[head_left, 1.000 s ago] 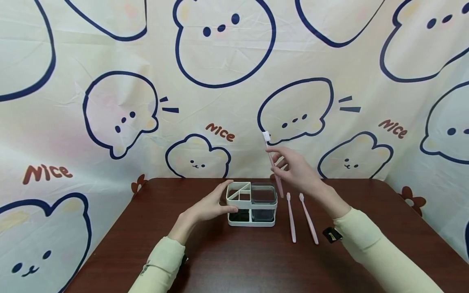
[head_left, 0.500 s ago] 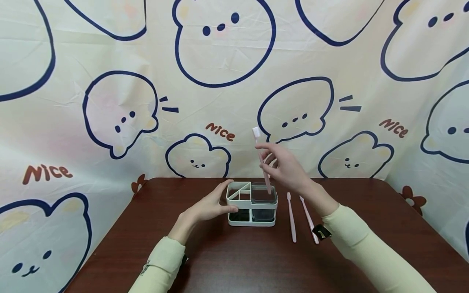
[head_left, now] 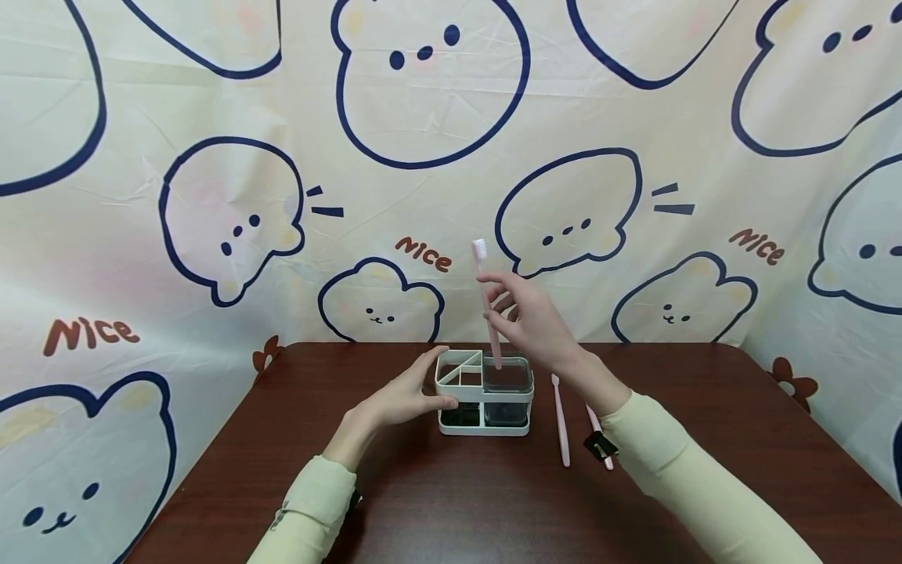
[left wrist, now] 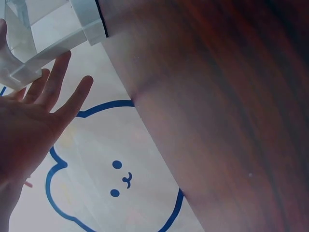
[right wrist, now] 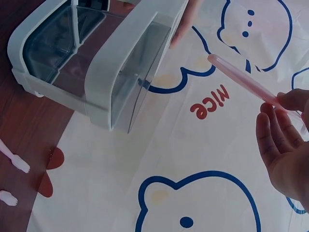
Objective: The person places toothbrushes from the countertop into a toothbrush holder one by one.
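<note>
In the head view my right hand (head_left: pixel 532 319) pinches a pink toothbrush (head_left: pixel 492 341) upright, bristles at the top. The handle's lower end is over the right, clear cup section of a white toothbrush holder (head_left: pixel 496 397). The right wrist view shows a gap between the handle end of the toothbrush (right wrist: pixel 236 77) and the holder (right wrist: pixel 99 92). My left hand (head_left: pixel 405 398) grips the holder's left side, thumb at the front and a finger at the rear corner. In the left wrist view, other fingers of the left hand (left wrist: pixel 29 128) spread below the holder's frame (left wrist: pixel 55 48).
Two more pink toothbrushes lie right of the holder: one toothbrush (head_left: pixel 561 431) in full sight, the other toothbrush (head_left: pixel 609 462) partly behind the right wrist and its black device (head_left: pixel 600 446). A cartoon-printed cloth (head_left: pixel 395 204) hangs behind the dark wooden table (head_left: pixel 423 501).
My right hand has carried the toothbrush leftward, from beside the holder to above its right section. The left hand and the holder have stayed put.
</note>
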Motion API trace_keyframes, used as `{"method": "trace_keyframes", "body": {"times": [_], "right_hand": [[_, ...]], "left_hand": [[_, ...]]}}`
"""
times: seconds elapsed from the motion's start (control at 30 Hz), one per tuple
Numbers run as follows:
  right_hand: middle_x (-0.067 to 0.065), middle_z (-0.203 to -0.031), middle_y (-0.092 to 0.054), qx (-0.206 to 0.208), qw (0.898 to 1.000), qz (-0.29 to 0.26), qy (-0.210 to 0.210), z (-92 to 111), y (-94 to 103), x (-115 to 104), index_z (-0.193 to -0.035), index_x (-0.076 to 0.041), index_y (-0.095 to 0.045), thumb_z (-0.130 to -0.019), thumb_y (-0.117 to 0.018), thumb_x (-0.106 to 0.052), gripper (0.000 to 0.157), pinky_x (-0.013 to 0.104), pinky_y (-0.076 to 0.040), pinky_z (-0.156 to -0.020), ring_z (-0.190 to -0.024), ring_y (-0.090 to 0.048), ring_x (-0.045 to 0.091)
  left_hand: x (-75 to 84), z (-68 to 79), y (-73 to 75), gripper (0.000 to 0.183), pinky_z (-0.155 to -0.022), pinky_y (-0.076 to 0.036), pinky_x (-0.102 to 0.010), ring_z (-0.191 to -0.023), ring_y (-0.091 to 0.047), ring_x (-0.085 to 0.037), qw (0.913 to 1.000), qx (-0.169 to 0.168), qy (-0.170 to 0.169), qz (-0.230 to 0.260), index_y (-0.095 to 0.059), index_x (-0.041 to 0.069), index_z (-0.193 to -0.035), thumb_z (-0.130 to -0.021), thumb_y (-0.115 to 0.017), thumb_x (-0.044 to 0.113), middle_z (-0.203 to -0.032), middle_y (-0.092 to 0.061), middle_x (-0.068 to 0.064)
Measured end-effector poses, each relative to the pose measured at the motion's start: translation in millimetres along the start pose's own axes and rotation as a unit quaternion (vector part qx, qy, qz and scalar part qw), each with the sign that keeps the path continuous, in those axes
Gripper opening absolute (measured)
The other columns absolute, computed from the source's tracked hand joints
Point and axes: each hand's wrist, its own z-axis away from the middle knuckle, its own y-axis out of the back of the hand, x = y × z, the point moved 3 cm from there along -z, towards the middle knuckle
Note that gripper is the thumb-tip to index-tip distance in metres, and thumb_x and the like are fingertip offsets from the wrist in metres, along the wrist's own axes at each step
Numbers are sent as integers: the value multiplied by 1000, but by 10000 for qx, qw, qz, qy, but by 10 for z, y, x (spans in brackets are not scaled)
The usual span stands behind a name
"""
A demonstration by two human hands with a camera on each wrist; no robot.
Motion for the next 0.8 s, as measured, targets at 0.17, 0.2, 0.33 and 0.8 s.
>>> {"method": "trace_keyframes", "body": {"times": [0.17, 0.2, 0.33, 0.8], "right_hand": [[10, -101, -67, 41, 10000, -37, 59, -7, -70, -23, -136, -12, -53, -89, -71, 0, 52, 30, -59, -68, -82, -70, 18], [10, -101, -67, 38, 10000, -48, 78, -8, -82, -31, -136, -12, -53, -88, -71, 0, 52, 30, -59, -68, -81, -70, 18], [10, -101, -66, 12, 9999, -82, 78, -8, -139, -36, -136, -12, -53, -88, -72, 1, 53, 29, -59, -68, -81, -71, 19], [10, -100, -66, 74, 9997, -237, 20, 1, -280, -19, -134, -12, -53, -88, -71, 1, 51, 28, -59, -66, -81, -71, 19]], "left_hand": [[4, 5, 2, 97, -115, -33, -57, -144, -33, -25, 10000, -1, -1, 17, -19, 29, -158, -83, -76, 51, -163, -22, -2], [5, 5, 2, 97, -115, -34, -57, -144, -34, -25, 10000, -1, -1, 18, -19, 29, -158, -83, -76, 51, -163, -22, -2], [6, 4, -1, 97, -114, -34, -57, -144, -34, -25, 10000, 1, 7, 11, -20, 28, -158, -83, -76, 51, -163, -23, -2], [1, 0, 4, 98, -114, -34, -56, -145, -33, -26, 10000, -38, 1, -16, -18, 27, -158, -83, -75, 53, -164, -21, -2]]}}
